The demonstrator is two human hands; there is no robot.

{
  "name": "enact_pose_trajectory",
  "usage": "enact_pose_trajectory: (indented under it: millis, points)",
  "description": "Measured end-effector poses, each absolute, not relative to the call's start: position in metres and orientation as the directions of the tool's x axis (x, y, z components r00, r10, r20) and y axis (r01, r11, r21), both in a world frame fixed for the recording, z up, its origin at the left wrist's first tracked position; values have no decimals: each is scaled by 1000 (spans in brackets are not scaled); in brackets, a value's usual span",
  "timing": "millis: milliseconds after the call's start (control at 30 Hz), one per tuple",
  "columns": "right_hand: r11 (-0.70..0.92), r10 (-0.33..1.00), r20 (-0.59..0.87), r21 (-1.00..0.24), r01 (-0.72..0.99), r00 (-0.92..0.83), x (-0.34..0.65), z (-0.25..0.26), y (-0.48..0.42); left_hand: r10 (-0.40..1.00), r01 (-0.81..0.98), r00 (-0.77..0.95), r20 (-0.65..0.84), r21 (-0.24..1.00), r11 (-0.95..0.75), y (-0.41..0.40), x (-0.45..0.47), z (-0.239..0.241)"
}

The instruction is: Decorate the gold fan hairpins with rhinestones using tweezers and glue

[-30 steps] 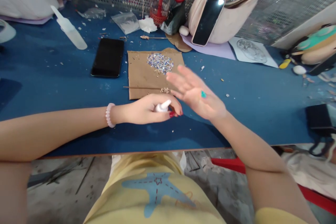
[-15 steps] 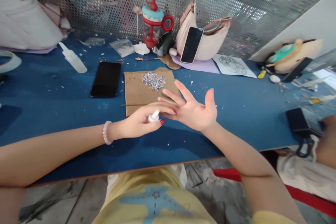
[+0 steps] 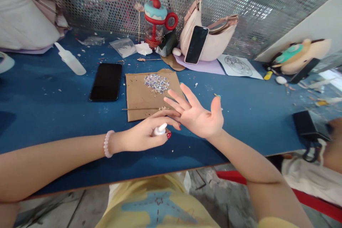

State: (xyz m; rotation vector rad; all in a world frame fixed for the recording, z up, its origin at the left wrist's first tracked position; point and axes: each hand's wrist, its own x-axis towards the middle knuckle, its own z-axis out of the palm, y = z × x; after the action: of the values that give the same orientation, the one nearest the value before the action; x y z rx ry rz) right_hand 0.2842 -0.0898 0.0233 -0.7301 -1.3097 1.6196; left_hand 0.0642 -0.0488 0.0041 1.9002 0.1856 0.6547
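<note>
My left hand [image 3: 145, 131], red-nailed with a pink bead bracelet [image 3: 108, 144] at the wrist, is closed around a small white nozzle-tipped bottle [image 3: 160, 129]. Its fingertips reach to the fingers of my right hand [image 3: 200, 117], and they seem to touch. Palm up, my right hand holds nothing and its fingers are spread. Just beyond both hands lies a piece of brown cardboard [image 3: 136, 92] bearing a pile of small shiny rhinestones [image 3: 156, 83]. A thin stick [image 3: 137, 109] with a beaded end lies across the cardboard's near part.
On the blue table [image 3: 248, 114] lie a black phone [image 3: 106, 82] and a white squeeze bottle [image 3: 71, 60]. Behind stand a red-handled cup [image 3: 155, 14] and a pink handbag [image 3: 219, 44] with a phone [image 3: 196, 45] leaning on it. A dark box [image 3: 310, 124] sits right, near another person's arm [image 3: 335, 140].
My left hand has moved slightly down and right with the bottle, drawing its fingers away from the right palm. The stick's beaded end now shows. My right hand shifts slightly down.
</note>
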Motion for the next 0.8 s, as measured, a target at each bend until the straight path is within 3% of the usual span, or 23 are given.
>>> enact_pose_trajectory:
  millis: [167, 267, 400, 633, 800]
  points:
    - [-19, 839, 93, -980, -200, -536, 282, 20, -99, 389, -141, 874, 290, 919, -369, -48, 64, 8]
    - [-8, 816, 132, -971, -239, -563, 277, 20, -104, 362, -133, 892, 271, 922, -363, -49, 64, 9]
    - [-14, 827, 141, -962, -271, -545, 274, 22, -104, 408, -104, 885, 223, 950, -293, -53, 65, 4]
    - [41, 790, 129, -986, -159, -599, 281, 23, -102, 480, -40, 859, 179, 958, -286, -53, 62, 5]
    - [137, 808, 155, -988, -73, -569, 288, 25, -100, 542, -155, 781, 312, 936, -316, -51, 61, 8]
